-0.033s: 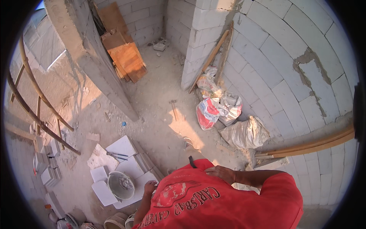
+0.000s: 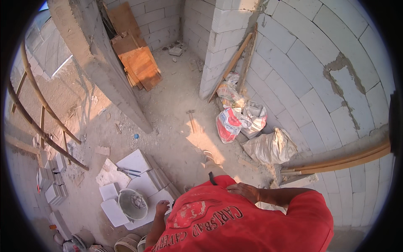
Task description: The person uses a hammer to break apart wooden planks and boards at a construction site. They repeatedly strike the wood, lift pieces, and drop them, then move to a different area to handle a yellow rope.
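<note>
My left hand (image 2: 162, 207) hangs beside my red shirt (image 2: 205, 206), fingers loosely bent and apart, with nothing visible in it. Nearest to it is a stack of pale tiles or slabs (image 2: 142, 183) on the floor. A grey bucket (image 2: 122, 206) stands on these slabs, left of the hand, with greyish pieces or scraps inside that I cannot make out. A long tool with blue handles (image 2: 130, 172) lies across the upper slabs. My right hand (image 2: 244, 192) rests on the front of my shirt, fingers laid along the cloth.
Ahead on the floor lies a hammer (image 2: 192, 119). Filled sacks (image 2: 270, 146) and leaning planks (image 2: 233, 63) stand along the block wall (image 2: 294, 75) at right. Orange-brown boards (image 2: 138, 63) lean beyond a concrete column (image 2: 100, 71). Several buckets (image 2: 126, 243) sit at lower left.
My left hand has shifted slightly left, and its fingers look a little more spread. My right hand stays on the shirt.
</note>
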Demonstrator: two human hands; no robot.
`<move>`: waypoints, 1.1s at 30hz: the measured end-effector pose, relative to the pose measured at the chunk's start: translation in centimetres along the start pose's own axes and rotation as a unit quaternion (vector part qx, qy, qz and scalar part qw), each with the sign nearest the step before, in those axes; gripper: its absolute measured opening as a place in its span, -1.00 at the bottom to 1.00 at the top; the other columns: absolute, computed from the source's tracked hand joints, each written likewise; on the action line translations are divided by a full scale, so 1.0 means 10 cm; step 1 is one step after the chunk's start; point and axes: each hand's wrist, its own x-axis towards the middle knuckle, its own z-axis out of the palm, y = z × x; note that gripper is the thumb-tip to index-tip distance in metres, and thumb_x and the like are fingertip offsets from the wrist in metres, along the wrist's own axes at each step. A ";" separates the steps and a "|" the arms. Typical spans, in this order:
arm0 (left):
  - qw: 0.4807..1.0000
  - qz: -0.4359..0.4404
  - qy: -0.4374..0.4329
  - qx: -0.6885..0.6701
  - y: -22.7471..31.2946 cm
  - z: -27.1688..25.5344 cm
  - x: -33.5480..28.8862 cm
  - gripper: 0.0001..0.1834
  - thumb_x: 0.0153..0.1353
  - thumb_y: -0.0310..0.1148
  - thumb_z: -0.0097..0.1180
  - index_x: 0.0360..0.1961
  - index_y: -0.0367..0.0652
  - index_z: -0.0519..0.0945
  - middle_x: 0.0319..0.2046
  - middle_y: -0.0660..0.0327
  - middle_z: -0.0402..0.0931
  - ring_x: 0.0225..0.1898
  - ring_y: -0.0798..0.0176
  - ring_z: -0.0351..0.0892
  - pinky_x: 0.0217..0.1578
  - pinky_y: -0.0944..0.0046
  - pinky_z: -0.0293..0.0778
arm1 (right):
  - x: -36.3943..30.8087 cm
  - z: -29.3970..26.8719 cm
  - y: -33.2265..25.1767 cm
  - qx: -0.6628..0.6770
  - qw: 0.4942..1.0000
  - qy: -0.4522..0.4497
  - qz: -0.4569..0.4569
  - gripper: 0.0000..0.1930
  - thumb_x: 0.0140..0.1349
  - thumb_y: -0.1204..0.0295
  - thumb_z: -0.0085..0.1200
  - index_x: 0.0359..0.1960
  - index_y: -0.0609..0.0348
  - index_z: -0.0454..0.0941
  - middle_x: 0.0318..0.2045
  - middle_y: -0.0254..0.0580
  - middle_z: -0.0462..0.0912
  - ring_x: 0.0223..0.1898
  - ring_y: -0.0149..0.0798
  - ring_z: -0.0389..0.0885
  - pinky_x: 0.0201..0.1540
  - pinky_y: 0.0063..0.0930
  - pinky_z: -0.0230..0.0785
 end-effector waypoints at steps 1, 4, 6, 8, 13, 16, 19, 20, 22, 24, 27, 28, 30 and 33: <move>0.993 0.083 -0.005 0.083 -0.12 -0.20 0.05 -0.65 0.26 -0.16 0.22 -0.07 -0.19 0.70 -0.21 0.15 0.72 -0.22 0.22 0.70 -0.17 0.25 0.60 | -0.04 -0.04 0.09 0.003 1.000 0.005 -0.009 -0.18 0.07 0.08 0.24 0.32 0.32 0.30 0.30 0.14 0.38 0.30 0.08 0.42 0.32 -0.10 0.26; 0.703 0.312 -0.007 0.639 -0.25 -0.73 0.16 -0.66 0.12 -0.22 0.34 -0.08 -0.09 0.72 -0.14 0.20 0.71 -0.21 0.19 0.71 -0.21 0.23 0.65 | -0.13 -0.24 0.30 -0.020 0.999 0.027 -0.004 -0.23 0.12 0.10 0.20 0.31 0.31 0.32 0.28 0.12 0.41 0.30 0.04 0.43 0.31 -0.11 0.28; 0.771 0.143 -0.008 0.621 -0.02 -0.72 0.23 -0.61 0.02 -0.21 0.39 -0.08 0.03 0.73 -0.06 0.28 0.69 -0.08 0.14 0.68 -0.07 0.14 0.63 | -0.21 -0.35 0.49 -0.045 0.998 0.037 0.011 -0.26 0.15 0.11 0.17 0.31 0.29 0.33 0.28 0.10 0.42 0.30 0.03 0.44 0.31 -0.11 0.29; 0.847 0.150 0.012 0.510 0.14 -0.64 0.34 -0.62 -0.03 -0.18 0.43 -0.13 0.06 0.75 -0.13 0.25 0.69 -0.07 0.10 0.67 -0.05 0.08 0.60 | -0.30 -0.47 0.79 -0.068 0.996 0.045 0.023 -0.30 0.18 0.11 0.15 0.30 0.28 0.35 0.27 0.07 0.43 0.29 0.02 0.45 0.30 -0.10 0.31; 0.762 0.194 -0.005 0.618 1.06 0.13 1.07 -0.61 -0.04 -0.07 0.40 -0.13 0.15 0.75 -0.06 0.34 0.68 -0.06 0.11 0.66 -0.04 0.15 0.61 | -0.21 -1.29 1.75 0.079 0.996 0.005 0.029 -0.16 0.06 0.14 0.27 0.38 0.21 0.26 0.34 0.04 0.32 0.38 0.03 0.32 0.37 -0.10 0.21; 0.825 0.254 -0.038 0.504 1.69 0.89 1.46 -0.67 0.06 -0.14 0.36 -0.12 0.09 0.74 -0.15 0.17 0.69 -0.20 0.13 0.69 -0.16 0.13 0.62 | -0.08 -1.93 2.33 0.039 0.995 -0.089 -0.012 -0.09 0.07 0.11 0.27 0.43 0.22 0.18 0.36 0.06 0.27 0.41 0.03 0.26 0.37 -0.05 0.22; 0.991 0.002 -0.045 0.129 3.09 2.17 1.69 -0.66 0.25 -0.18 0.27 -0.03 -0.14 0.69 -0.24 0.14 0.70 -0.23 0.23 0.69 -0.15 0.24 0.58 | 0.33 -3.02 3.03 -0.112 0.971 -0.205 0.039 -0.09 0.12 0.04 0.28 0.48 0.04 0.14 0.39 0.03 0.24 0.41 0.04 0.26 0.37 -0.05 0.21; 0.986 0.052 -0.056 0.145 3.66 2.46 1.60 -0.65 0.30 -0.19 0.24 -0.02 -0.20 0.67 -0.22 0.15 0.70 -0.21 0.26 0.68 -0.12 0.25 0.57 | 0.47 -3.30 3.45 -0.154 0.971 -0.156 0.095 -0.10 0.13 0.04 0.27 0.45 0.11 0.16 0.36 0.08 0.27 0.39 0.06 0.29 0.36 -0.06 0.23; 0.980 0.129 -0.070 0.137 4.70 2.91 1.41 -0.67 0.36 -0.22 0.21 -0.01 -0.25 0.65 -0.19 0.16 0.70 -0.18 0.28 0.67 -0.08 0.27 0.55 | 0.77 -3.92 4.55 -0.172 0.953 0.053 0.244 -0.12 0.15 0.02 0.27 0.40 0.24 0.20 0.31 0.18 0.33 0.34 0.11 0.34 0.34 -0.08 0.26; 0.982 0.143 -0.062 0.108 5.33 3.10 1.23 -0.69 0.37 -0.25 0.20 0.00 -0.23 0.66 -0.18 0.16 0.70 -0.16 0.29 0.66 -0.07 0.28 0.55 | 1.17 -4.54 5.65 -0.145 0.892 0.226 0.363 -0.13 0.16 0.01 0.26 0.35 0.37 0.24 0.25 0.29 0.39 0.29 0.16 0.40 0.32 -0.09 0.30; 0.988 0.122 -0.012 0.090 5.59 3.14 1.22 -0.70 0.38 -0.26 0.19 0.00 -0.24 0.65 -0.19 0.16 0.70 -0.16 0.30 0.66 -0.07 0.29 0.54 | 1.78 -5.38 7.01 -0.135 0.808 0.335 0.465 -0.13 0.19 -0.02 0.25 0.27 0.57 0.30 0.16 0.44 0.47 0.22 0.23 0.48 0.29 -0.11 0.35; 0.988 0.123 0.003 0.093 5.58 3.04 1.28 -0.69 0.38 -0.26 0.19 0.00 -0.25 0.65 -0.19 0.16 0.70 -0.17 0.30 0.66 -0.07 0.29 0.54 | 1.82 -5.64 7.38 -0.139 0.780 0.356 0.495 -0.12 0.19 -0.02 0.24 0.24 0.63 0.32 0.13 0.49 0.50 0.20 0.25 0.51 0.28 -0.12 0.36; 0.989 0.091 0.049 0.108 5.46 2.85 1.31 -0.68 0.37 -0.25 0.19 0.00 -0.27 0.65 -0.21 0.16 0.70 -0.19 0.29 0.67 -0.09 0.29 0.54 | 1.93 -6.14 7.99 -0.146 0.742 0.408 0.511 -0.10 0.19 -0.09 0.22 0.18 0.67 0.37 0.08 0.55 0.52 0.16 0.26 0.55 0.26 -0.13 0.38; 0.983 -0.033 0.109 0.144 4.72 2.48 1.25 -0.65 0.35 -0.21 0.16 -0.04 -0.30 0.65 -0.23 0.15 0.71 -0.27 0.26 0.69 -0.19 0.27 0.57 | 2.16 -6.69 8.46 -0.124 0.703 0.452 0.535 -0.12 0.11 -0.18 0.27 -0.01 0.64 0.53 -0.12 0.45 0.65 0.04 0.27 0.62 0.14 -0.09 0.42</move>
